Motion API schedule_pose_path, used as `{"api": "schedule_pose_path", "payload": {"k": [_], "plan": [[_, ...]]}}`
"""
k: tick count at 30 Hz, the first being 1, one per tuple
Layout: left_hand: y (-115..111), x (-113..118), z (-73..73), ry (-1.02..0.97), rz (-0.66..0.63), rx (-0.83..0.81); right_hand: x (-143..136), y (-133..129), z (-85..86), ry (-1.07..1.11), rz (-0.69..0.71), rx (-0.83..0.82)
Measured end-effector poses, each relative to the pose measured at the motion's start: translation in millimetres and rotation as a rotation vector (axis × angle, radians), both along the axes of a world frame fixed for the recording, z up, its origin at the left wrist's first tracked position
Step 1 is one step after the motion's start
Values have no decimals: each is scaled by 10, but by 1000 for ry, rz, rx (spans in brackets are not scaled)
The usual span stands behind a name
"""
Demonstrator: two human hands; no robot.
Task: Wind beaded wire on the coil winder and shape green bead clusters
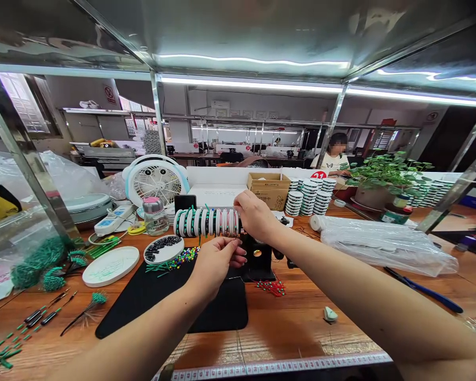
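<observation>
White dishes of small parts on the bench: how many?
2: dish of green pieces, farther left; dish of black pieces, nearer the left hand. Others may be hidden.

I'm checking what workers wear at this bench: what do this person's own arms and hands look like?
The left hand and right hand are both ungloved. The left forearm and right forearm are bare, with no sleeve in view. No watch or bracelet shows; rings can't be ruled out, since some fingers are partly hidden.
</observation>
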State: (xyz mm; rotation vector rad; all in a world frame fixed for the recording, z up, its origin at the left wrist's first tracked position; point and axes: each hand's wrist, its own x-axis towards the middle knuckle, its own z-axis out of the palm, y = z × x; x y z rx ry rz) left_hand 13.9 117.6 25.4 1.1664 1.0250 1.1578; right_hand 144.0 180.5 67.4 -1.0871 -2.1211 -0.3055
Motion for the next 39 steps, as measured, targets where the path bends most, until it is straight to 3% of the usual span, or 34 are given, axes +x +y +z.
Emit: {"api": "schedule_pose_path", "payload": {"k": [5, 28, 31, 33, 34, 36, 38, 39], "plan": [[60, -16, -74, 5, 25, -1, 8, -7, 5, -36, -7, -20], [91, 28, -109, 29, 51, 34, -50, -42, 90, -214, -14, -32], [-26, -43, -103, 65, 35, 13, 14, -96, 97, -116, 51, -26], [-250, -204, -87, 163, 9, 40, 86, -243, 32, 87, 74, -8], [-403, -316, -70, 303, -15, 111, 113, -347, -35, 214, 65, -30], [-737, -563, -4, 538, 82, 431, 106, -575, -232, 437, 17, -228], [-1007, -763, 111, 619, 267, 777, -23, -761, -462, 571, 37, -645], [-1082, -823, 178, 630, 328, 870, -133, -822, -562, 651, 90, -861]]}}
